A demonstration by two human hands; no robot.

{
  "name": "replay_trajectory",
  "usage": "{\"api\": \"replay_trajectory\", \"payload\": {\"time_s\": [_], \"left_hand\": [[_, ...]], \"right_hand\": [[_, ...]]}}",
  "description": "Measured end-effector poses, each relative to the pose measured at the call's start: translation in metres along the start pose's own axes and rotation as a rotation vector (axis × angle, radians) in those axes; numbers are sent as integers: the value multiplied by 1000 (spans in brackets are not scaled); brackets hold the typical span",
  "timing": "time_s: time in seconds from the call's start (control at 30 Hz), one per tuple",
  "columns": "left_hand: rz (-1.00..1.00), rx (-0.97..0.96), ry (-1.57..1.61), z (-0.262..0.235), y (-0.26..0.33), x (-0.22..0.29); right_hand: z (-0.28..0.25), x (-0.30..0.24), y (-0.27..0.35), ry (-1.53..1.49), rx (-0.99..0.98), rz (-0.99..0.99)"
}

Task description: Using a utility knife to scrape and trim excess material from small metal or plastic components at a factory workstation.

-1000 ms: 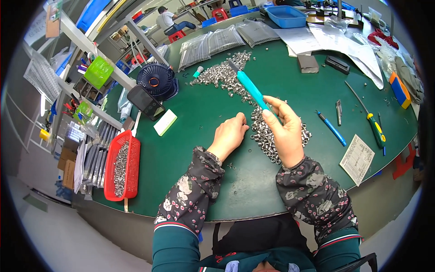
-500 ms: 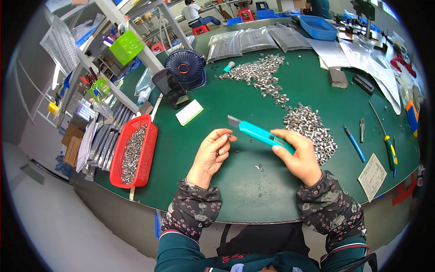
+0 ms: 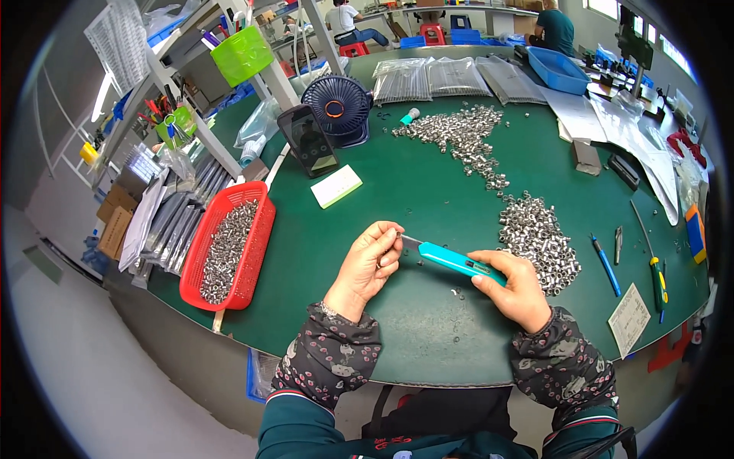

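Note:
My right hand (image 3: 516, 289) is closed round a turquoise utility knife (image 3: 453, 260), whose blade points left. The blade's tip reaches the fingertips of my left hand (image 3: 367, 264). Those fingers pinch a small metal ring, mostly hidden by thumb and forefinger. A heap of short silver metal rings (image 3: 539, 243) lies just beyond my right hand. Farther back spreads a second pile of the same rings (image 3: 459, 134). On the left a red plastic basket (image 3: 264, 229) holds many more.
Behind the basket stand a phone (image 3: 308, 141), a dark blue fan (image 3: 336, 107) and a white-green notepad (image 3: 336, 186). At right lie a blue pen-like tool (image 3: 605, 264), a screwdriver (image 3: 657, 283) and a paper slip (image 3: 629, 321). Bagged tubes (image 3: 403, 80) and a blue tray (image 3: 558, 70) line the back.
The knife has come down and its blade has moved to the ring at my left fingertips. The whole view has shifted slightly, moving the scene rightward.

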State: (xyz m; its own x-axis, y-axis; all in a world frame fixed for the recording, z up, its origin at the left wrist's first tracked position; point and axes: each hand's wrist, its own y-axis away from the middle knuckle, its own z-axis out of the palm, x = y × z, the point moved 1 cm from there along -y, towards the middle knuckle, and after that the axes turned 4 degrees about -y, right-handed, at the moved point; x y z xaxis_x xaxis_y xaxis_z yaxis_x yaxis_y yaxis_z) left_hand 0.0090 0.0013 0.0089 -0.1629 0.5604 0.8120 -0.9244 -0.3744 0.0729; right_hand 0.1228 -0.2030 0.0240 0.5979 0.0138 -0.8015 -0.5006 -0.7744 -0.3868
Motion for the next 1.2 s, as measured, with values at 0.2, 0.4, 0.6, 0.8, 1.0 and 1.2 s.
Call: {"api": "replay_trajectory", "payload": {"time_s": [0.2, 0.4, 0.6, 0.8, 1.0, 1.2], "left_hand": [[-7, -45, -105, -5, -2, -4], [-30, -6, -86, -5, 0, -5], [27, 67, -161, 2, -1, -2], [51, 51, -72, 2, -1, 0], [84, 34, -54, -9, -5, -5], [64, 42, -69, -5, -3, -5]], "right_hand": [[0, 2, 0, 40, 6, -41], [0, -10, 2, 304, 143, -197], [-6, -7, 0, 254, 257, -187], [-1, -5, 1, 195, 147, -149], [0, 2, 1, 108, 89, -99], [2, 2, 2, 89, 55, -65]]}}
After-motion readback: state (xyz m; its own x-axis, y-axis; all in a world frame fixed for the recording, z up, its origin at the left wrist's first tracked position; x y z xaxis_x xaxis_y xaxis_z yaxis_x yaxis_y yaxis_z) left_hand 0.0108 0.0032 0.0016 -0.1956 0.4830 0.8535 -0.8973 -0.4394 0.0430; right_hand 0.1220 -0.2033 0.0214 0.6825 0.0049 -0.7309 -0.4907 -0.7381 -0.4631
